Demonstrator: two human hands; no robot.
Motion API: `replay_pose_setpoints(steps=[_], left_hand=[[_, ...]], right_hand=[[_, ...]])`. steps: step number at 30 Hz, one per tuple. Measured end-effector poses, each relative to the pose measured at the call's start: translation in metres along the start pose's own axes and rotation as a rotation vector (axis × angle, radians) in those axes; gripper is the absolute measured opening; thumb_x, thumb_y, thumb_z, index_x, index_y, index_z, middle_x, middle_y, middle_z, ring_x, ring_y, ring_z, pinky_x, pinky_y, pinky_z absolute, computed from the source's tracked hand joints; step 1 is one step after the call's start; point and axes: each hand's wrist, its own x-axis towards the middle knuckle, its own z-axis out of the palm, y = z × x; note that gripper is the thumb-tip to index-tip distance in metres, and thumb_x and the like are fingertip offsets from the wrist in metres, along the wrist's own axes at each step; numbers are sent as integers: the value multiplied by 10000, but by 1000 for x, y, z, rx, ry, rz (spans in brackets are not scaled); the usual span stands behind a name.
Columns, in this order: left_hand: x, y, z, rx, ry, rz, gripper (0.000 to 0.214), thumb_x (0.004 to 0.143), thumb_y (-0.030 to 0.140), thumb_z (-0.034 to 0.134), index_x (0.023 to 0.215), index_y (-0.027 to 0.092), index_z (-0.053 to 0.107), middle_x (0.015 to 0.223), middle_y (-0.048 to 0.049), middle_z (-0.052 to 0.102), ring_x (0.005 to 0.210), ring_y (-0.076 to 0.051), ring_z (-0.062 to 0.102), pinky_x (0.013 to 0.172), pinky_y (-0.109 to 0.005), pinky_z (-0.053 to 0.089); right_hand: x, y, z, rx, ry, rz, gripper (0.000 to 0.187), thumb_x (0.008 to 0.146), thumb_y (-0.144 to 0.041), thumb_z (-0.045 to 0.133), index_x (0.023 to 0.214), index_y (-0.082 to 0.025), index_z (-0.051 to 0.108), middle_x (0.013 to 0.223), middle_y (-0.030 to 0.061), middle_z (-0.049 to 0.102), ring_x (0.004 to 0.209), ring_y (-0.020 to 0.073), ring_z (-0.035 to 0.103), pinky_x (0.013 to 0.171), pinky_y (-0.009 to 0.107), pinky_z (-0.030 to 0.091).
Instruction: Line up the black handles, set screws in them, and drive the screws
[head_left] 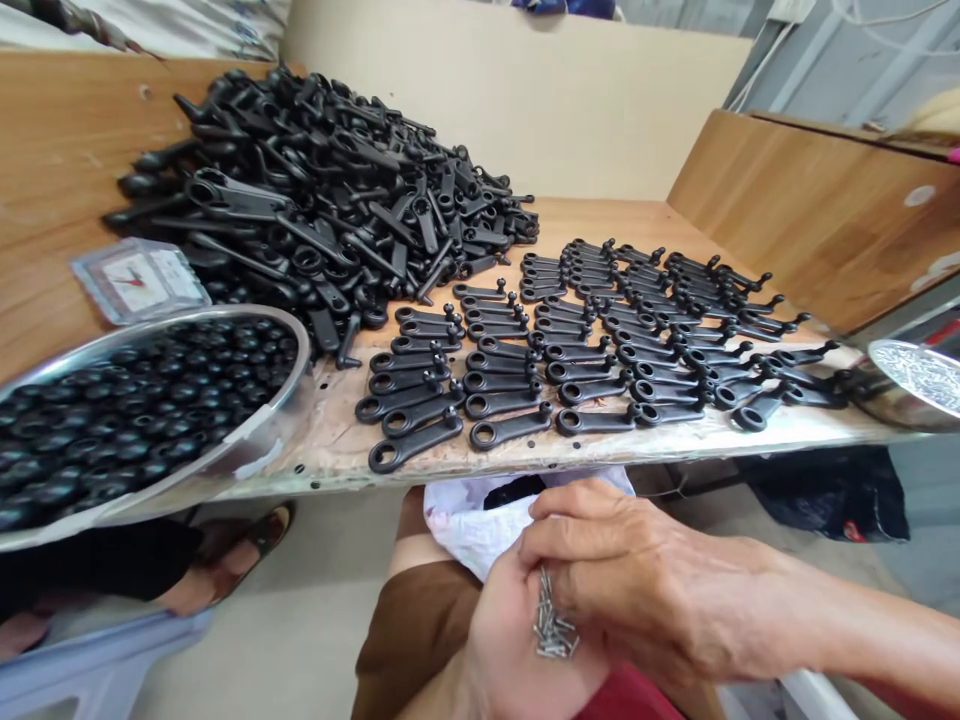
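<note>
Below the table's front edge, my left hand (501, 640) is palm up and cupped around a small heap of silver screws (555, 632). My right hand (652, 575) lies across it from the right, fingers bent and pressed together over the left fingers. What the right fingertips hold, if anything, is hidden; the screws lie right beside them. Just beyond both hands, black plastic crank handles (514, 428) lie in rows on the table, each with a ring at one end and a short upright peg at the other.
A large heap of black handles (337, 200) fills the back left. A metal bowl (300, 350) of round black knobs stands front left, a clear plastic box (142, 280) behind it. At right is a metal bowl (881, 395) of screws. A white bag (465, 520) hangs below the edge.
</note>
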Motion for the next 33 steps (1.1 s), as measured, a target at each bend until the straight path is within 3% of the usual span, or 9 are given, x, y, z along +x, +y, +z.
replay_pose_setpoints(steps=[3,6,10,13,17,33], left_hand=[[-1,10,-8,77,-11,74,235,873,290,516,943,102,638,873,-63,702,880,-178,622,844,-317,430],[-4,22,-15,122,-8,77,428,897,411,466,1122,68,589,1133,-150,629,1085,-267,542,887,-394,409],[-5,36,-20,87,-41,77,442,916,416,429,1131,67,594,1140,-154,627,1093,-267,537,903,-398,402],[-4,43,-21,66,-50,74,430,907,407,455,1130,68,598,1143,-152,626,1099,-264,532,908,-390,399],[-3,50,-22,51,-47,80,428,905,414,457,1124,77,604,1145,-147,624,1114,-266,518,908,-388,399],[-4,51,-28,42,-34,81,434,898,433,465,1110,86,613,1146,-142,621,1126,-270,502,909,-383,396]], right_hand=[[10,23,-17,123,102,-35,144,816,-92,480,743,-139,595,1035,87,619,1001,153,531,921,272,403],[27,61,-35,151,326,169,183,845,-160,468,714,-140,594,1068,95,613,977,154,550,867,280,418],[54,113,-48,120,507,416,128,738,-178,520,626,-146,574,916,52,632,855,156,572,802,275,410],[70,142,-48,85,510,482,116,675,-186,520,568,-147,540,812,38,613,770,150,554,736,266,400],[78,161,-43,55,462,516,96,635,-192,515,547,-152,520,762,38,596,754,161,540,715,273,388],[82,172,-35,2,392,585,67,619,-163,511,552,-153,508,760,31,594,737,156,547,685,265,397]])
